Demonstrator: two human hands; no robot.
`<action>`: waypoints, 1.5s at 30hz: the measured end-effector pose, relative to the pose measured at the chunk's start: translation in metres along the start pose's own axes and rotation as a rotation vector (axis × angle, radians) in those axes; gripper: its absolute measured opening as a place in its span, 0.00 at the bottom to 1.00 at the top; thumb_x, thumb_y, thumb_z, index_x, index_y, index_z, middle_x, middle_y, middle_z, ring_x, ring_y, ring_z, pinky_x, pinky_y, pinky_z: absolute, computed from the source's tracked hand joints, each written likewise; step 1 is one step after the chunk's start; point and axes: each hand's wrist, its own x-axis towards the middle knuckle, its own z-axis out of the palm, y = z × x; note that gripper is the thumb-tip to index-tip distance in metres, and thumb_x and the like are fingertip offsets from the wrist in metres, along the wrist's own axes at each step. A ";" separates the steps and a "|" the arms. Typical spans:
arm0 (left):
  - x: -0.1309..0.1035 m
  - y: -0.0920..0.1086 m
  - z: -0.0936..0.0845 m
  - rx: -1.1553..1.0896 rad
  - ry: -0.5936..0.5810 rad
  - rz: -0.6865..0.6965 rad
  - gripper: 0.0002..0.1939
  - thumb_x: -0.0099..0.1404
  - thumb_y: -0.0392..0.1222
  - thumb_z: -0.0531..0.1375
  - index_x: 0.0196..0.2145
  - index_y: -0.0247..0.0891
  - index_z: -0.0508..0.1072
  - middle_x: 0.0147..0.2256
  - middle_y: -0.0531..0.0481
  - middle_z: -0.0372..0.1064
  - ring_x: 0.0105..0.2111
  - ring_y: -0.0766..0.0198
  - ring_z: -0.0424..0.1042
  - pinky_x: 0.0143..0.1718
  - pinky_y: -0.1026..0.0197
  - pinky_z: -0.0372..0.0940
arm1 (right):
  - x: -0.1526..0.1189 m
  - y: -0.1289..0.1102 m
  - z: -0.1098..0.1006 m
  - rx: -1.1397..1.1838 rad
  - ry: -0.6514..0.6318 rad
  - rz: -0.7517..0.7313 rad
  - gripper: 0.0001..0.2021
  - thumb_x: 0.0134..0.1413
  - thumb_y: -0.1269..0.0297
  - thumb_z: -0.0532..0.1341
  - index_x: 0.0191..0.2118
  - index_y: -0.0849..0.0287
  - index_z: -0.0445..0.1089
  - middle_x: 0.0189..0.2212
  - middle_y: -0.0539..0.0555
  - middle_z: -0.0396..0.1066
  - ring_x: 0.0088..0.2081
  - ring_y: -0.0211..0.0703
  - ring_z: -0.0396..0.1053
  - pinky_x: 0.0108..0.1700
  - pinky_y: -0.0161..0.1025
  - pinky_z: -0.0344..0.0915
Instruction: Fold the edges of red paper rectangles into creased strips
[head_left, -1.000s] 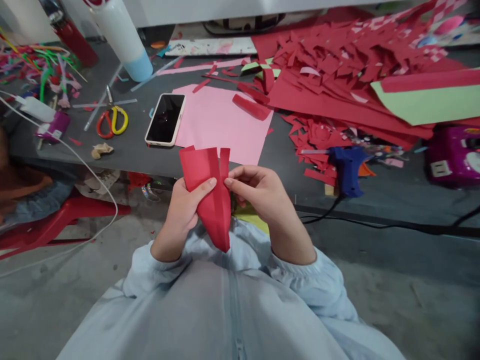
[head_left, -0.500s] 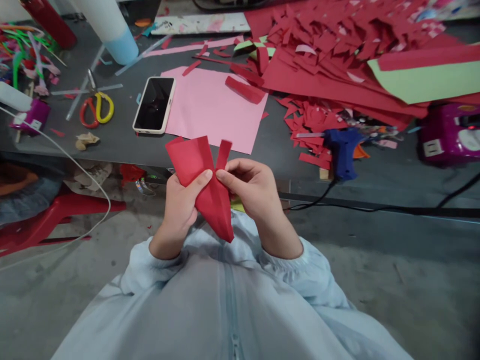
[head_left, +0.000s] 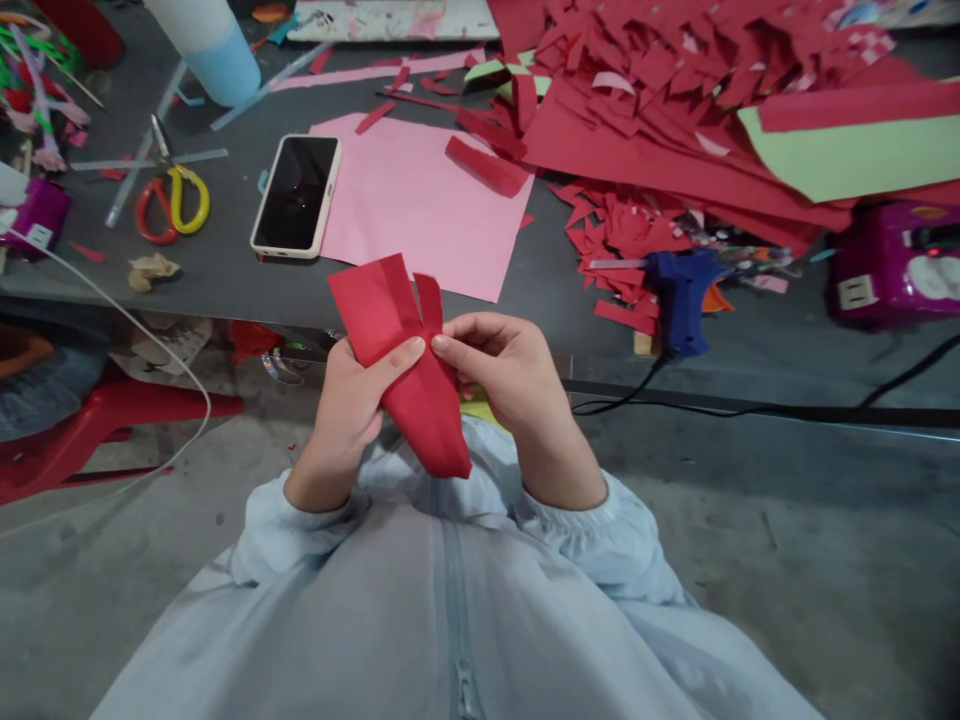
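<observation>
A folded piece of red paper (head_left: 424, 405) is held in front of my jacket, near the table's front edge. My left hand (head_left: 356, 395) grips its left side, thumb on top. On the right side, my right hand (head_left: 506, 375) pinches the paper's edge between thumb and forefinger, beside a narrow strip that sticks up from it. The two thumbs almost meet at the middle. Just beyond the hands lies a pink sheet (head_left: 427, 200) with a rolled red scrap on it, and a phone (head_left: 296, 195) rests over its left edge.
Scissors (head_left: 172, 200) and a white and blue bottle (head_left: 217, 60) are at the left. At the right are red paper pieces (head_left: 630, 220), a blue glue gun (head_left: 682, 300) with a black cord, and a purple device (head_left: 892, 265). A red stool (head_left: 127, 410) stands lower left.
The red paper has turned slightly, and its upright strip now leans left, closer to the wider part. Both hands keep their hold. The view has shifted a little.
</observation>
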 end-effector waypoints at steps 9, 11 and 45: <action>0.000 -0.003 0.004 -0.018 0.039 0.022 0.16 0.41 0.45 0.77 0.25 0.38 0.77 0.26 0.53 0.77 0.24 0.68 0.74 0.30 0.65 0.72 | 0.002 0.006 0.006 0.081 0.068 -0.064 0.11 0.42 0.57 0.73 0.27 0.57 0.75 0.16 0.43 0.67 0.15 0.27 0.57 0.16 0.27 0.54; 0.000 -0.003 0.004 -0.009 0.051 0.032 0.17 0.40 0.46 0.77 0.25 0.38 0.77 0.26 0.53 0.77 0.24 0.68 0.74 0.30 0.65 0.72 | 0.002 0.008 0.008 0.099 0.081 -0.080 0.11 0.42 0.57 0.73 0.26 0.57 0.75 0.15 0.42 0.65 0.15 0.27 0.56 0.16 0.28 0.53; 0.001 -0.004 0.004 0.031 0.035 0.009 0.17 0.42 0.45 0.76 0.25 0.37 0.76 0.27 0.53 0.75 0.25 0.68 0.73 0.31 0.64 0.71 | 0.001 0.011 0.009 0.025 0.184 -0.108 0.08 0.42 0.58 0.72 0.27 0.55 0.77 0.24 0.47 0.75 0.25 0.32 0.66 0.29 0.33 0.66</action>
